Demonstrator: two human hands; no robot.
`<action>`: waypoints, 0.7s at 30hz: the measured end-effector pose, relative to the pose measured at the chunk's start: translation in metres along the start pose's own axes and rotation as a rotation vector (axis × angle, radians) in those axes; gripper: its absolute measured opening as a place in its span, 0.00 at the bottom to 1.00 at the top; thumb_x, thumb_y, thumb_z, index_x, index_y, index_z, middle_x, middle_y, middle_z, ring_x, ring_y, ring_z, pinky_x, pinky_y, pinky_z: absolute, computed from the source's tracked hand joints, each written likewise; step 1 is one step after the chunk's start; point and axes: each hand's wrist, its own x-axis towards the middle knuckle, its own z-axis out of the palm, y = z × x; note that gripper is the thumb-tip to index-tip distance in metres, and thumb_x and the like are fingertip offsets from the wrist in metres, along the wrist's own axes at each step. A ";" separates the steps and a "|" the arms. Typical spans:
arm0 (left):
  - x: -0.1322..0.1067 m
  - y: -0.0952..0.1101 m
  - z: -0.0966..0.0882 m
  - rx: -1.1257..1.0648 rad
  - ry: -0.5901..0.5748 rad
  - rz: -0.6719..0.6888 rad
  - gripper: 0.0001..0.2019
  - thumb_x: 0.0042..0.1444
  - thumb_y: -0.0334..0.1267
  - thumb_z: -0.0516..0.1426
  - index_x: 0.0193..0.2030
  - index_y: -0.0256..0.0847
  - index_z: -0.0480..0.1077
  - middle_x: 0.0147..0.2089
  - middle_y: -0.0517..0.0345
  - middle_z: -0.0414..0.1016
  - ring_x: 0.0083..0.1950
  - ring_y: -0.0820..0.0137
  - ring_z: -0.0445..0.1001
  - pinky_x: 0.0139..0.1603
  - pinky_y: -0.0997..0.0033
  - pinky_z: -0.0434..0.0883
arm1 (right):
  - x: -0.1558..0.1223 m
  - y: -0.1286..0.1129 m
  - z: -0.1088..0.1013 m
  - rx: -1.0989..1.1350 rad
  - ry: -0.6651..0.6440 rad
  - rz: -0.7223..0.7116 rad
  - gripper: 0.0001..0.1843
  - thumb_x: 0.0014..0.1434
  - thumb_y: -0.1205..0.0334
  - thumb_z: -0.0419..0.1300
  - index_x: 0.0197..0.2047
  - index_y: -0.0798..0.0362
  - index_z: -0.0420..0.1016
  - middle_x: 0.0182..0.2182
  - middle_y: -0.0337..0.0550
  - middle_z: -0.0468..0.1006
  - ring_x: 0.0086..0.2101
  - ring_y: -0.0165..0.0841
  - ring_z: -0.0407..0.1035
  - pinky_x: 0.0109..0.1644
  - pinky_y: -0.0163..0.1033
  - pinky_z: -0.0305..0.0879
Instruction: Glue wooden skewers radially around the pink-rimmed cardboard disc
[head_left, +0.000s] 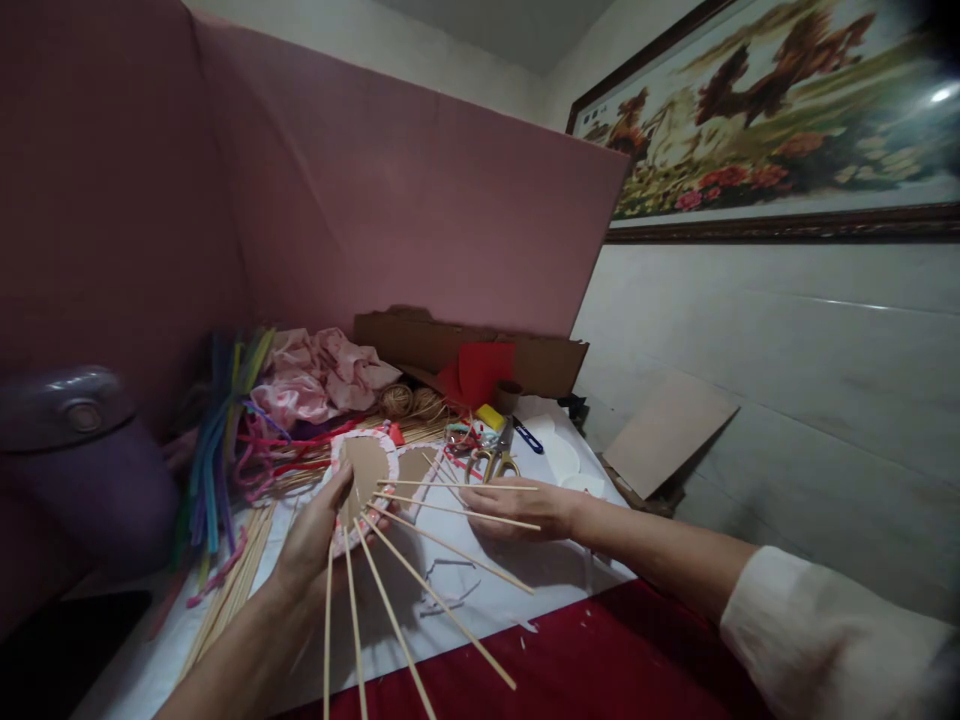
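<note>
My left hand (311, 535) is closed around a rounded cardboard piece (367, 465) edged with pink and white ruffled trim. Several thin wooden sticks (442, 590) fan out from its lower edge toward me and to the right. Behind two of these sticks, my right hand (506, 508) has its fingers curled together; what they grip, if anything, is hard to make out. Gold-handled scissors (491, 465) lie just beyond it. A second trimmed cardboard piece (420, 468) sits partly hidden behind the held one.
Pipe cleaners (217, 450), crumpled pink cloth (322, 375) and twine balls (397, 400) crowd the left and back. A blue cutter (528, 436) and a yellow block (490, 417) lie beyond the scissors. A purple container (82, 480) stands left; red cloth (600, 660) covers the near edge.
</note>
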 end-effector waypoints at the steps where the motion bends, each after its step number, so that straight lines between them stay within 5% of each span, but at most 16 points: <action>1: -0.001 -0.001 0.001 0.013 -0.001 -0.010 0.12 0.52 0.36 0.49 0.39 0.30 0.64 0.22 0.48 0.74 0.17 0.70 0.71 0.15 0.75 0.69 | -0.006 0.002 -0.003 -0.005 0.001 -0.016 0.12 0.58 0.68 0.44 0.41 0.56 0.65 0.47 0.49 0.65 0.41 0.32 0.61 0.39 0.37 0.58; 5: -0.004 -0.004 0.007 0.062 -0.007 -0.045 0.11 0.52 0.35 0.49 0.38 0.30 0.65 0.22 0.49 0.74 0.18 0.68 0.71 0.15 0.73 0.70 | -0.042 0.009 -0.018 -0.040 -0.034 0.184 0.13 0.58 0.69 0.43 0.41 0.57 0.66 0.37 0.48 0.71 0.35 0.33 0.63 0.35 0.38 0.55; 8: -0.005 -0.009 0.010 0.068 -0.009 -0.058 0.12 0.52 0.35 0.49 0.41 0.30 0.65 0.24 0.48 0.74 0.20 0.67 0.72 0.16 0.71 0.70 | -0.077 0.008 -0.031 -0.029 -0.071 0.538 0.12 0.57 0.67 0.44 0.39 0.55 0.68 0.27 0.45 0.72 0.29 0.33 0.63 0.31 0.37 0.52; 13: -0.006 -0.016 0.010 0.153 0.056 -0.095 0.10 0.50 0.35 0.51 0.36 0.31 0.67 0.21 0.51 0.73 0.17 0.68 0.71 0.16 0.71 0.70 | -0.132 -0.006 -0.042 0.122 -0.071 1.131 0.17 0.58 0.55 0.43 0.32 0.52 0.70 0.30 0.45 0.71 0.32 0.34 0.65 0.32 0.36 0.53; 17: -0.007 -0.017 0.011 0.169 -0.023 -0.068 0.09 0.51 0.33 0.50 0.37 0.32 0.66 0.22 0.52 0.74 0.19 0.69 0.72 0.19 0.71 0.71 | -0.159 -0.023 -0.033 0.431 -0.187 1.272 0.22 0.44 0.46 0.55 0.35 0.55 0.70 0.31 0.45 0.71 0.31 0.35 0.64 0.32 0.36 0.57; 21: -0.005 -0.019 0.008 0.142 -0.035 -0.063 0.09 0.50 0.33 0.51 0.38 0.33 0.66 0.25 0.52 0.75 0.23 0.67 0.73 0.21 0.71 0.72 | -0.161 -0.035 -0.017 0.559 -0.160 1.345 0.31 0.36 0.48 0.61 0.43 0.57 0.66 0.35 0.46 0.70 0.33 0.36 0.64 0.33 0.36 0.58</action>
